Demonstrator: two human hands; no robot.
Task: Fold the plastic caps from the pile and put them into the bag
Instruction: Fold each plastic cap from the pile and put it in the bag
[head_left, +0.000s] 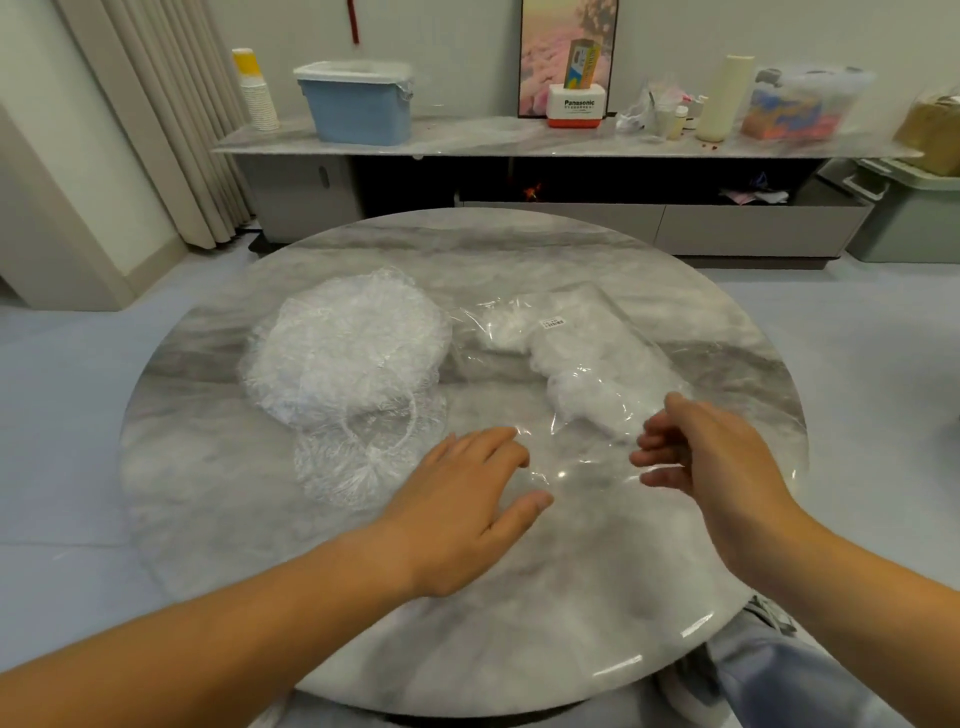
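A pile of crinkled clear plastic caps (345, 353) lies on the left half of the round marble table (701, 338). One spread-out cap (363, 457) lies at the pile's near edge. A clear plastic bag (587, 353) with a small label holds white folded caps and lies on the right, its open mouth toward me. My left hand (467, 499) hovers palm down with straight fingers at the bag's mouth, just right of the spread cap. My right hand (711, 452) has loosely curled fingers at the bag's near edge; whether it pinches the film is unclear.
Behind the table runs a long low sideboard (467, 140) with a blue bin (358, 104), a stack of paper cups (257, 93), a Panasonic box (576, 106), a cream bottle (724, 98) and clutter. Curtains hang at the left. A grey crate (909, 218) stands at the right.
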